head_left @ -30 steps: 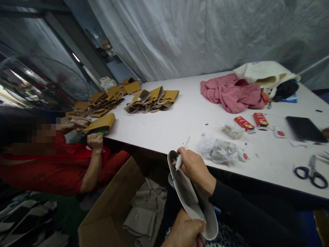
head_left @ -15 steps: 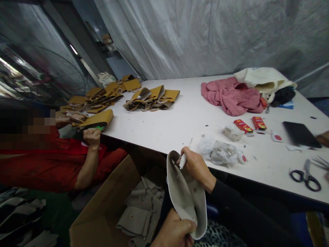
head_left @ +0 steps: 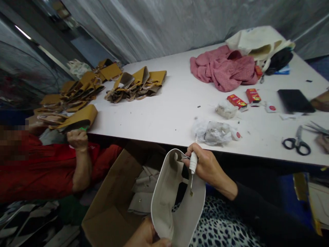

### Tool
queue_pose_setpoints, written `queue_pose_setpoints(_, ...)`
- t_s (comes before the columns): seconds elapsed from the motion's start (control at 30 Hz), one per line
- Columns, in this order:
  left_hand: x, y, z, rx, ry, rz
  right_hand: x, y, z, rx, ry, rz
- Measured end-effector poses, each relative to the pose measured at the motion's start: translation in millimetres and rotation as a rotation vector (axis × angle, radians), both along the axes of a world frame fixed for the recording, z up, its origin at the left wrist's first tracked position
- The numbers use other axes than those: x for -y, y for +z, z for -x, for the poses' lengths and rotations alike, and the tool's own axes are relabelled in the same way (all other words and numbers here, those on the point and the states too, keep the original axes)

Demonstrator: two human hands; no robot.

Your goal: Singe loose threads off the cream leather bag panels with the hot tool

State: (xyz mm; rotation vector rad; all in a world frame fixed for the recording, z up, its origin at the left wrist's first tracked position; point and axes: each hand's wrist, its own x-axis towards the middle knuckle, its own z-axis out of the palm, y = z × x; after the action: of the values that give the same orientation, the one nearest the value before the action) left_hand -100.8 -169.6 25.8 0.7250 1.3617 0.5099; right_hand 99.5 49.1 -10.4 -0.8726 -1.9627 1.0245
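Note:
I hold a grey-white leather pouch piece [head_left: 167,192] open over my lap, below the table edge. My left hand [head_left: 145,237] grips its lower end at the bottom of the view, fingers closed. My right hand [head_left: 207,165] is closed on a small white tube-like tool [head_left: 193,162] with a thin tip pointing down at the pouch's right rim. The pouch mouth gapes toward me, and a small tab shows inside its top left.
A cardboard box [head_left: 113,206] of grey pieces stands at my left. A person in red [head_left: 38,171] holds a tan piece [head_left: 77,118]. Tan pouches [head_left: 133,84], pink cloth [head_left: 223,68], scissors [head_left: 295,142], red boxes [head_left: 244,97] and a crumpled bag [head_left: 213,132] lie on the white table [head_left: 164,113].
The pouch has turned and opened wider toward me. My right hand flipped the white tool from tip-up to tip-down at the rim. The view tilted lower.

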Motion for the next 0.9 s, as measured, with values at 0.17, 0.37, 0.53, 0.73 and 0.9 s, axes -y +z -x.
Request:
queue_pose_setpoints(0.17,-39,20.0,42,0.046,-0.48,0.051,7,-10.4,-3,-0.029,-0.04,-0.096)
queue_pose_setpoints(0.37,-141,28.0,88,-0.062,0.127,-0.76,10,-10.0,-3,-0.008,0.02,-0.154)
queue_pose_setpoints(0.53,-218,26.9,45,-0.052,-0.38,-0.682,10,0.2,-3,0.054,0.032,-0.291)
queue_pose_setpoints(0.73,-233,12.7,9,0.008,-0.486,-0.535,3,-4.7,-11,0.128,-0.184,-0.346)
queue_pose_setpoints(0.9,-228,-5.8,-6,-0.099,-0.29,-0.527,-2,-18.6,-9,0.098,-0.273,-0.279)
